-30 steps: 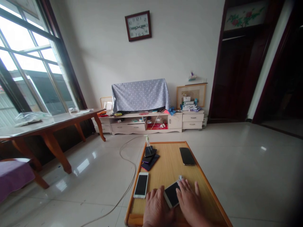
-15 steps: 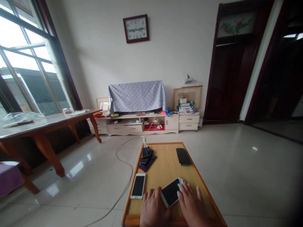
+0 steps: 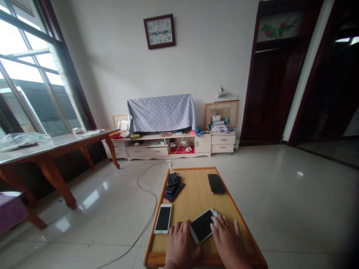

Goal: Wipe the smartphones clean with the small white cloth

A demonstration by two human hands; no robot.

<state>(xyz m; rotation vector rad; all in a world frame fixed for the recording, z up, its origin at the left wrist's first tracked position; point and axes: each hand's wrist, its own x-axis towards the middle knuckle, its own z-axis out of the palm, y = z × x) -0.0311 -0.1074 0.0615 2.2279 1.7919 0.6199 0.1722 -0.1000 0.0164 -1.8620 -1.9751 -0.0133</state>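
A white-framed smartphone (image 3: 202,226) with a dark screen lies tilted on the small wooden table (image 3: 196,194). My left hand (image 3: 182,241) grips its left edge, fingers bent and thumb by the lower corner. At the phone's upper right edge, my right hand (image 3: 226,237) presses a crumpled white tissue (image 3: 214,215) under its fingertips. Part of the tissue is hidden by the fingers. Another white smartphone (image 3: 163,219) lies face up to the left of my left hand.
Several dark phones (image 3: 174,191) lie stacked at the table's far left, near a clear pump bottle (image 3: 171,166). A black phone (image 3: 216,184) rests at the far right. A cable (image 3: 155,203) runs over the floor on the left. Beyond stands a white TV cabinet (image 3: 203,145).
The whole view has shifted slightly. Both hands, the phone and the tissue keep nearly the same places on the table.
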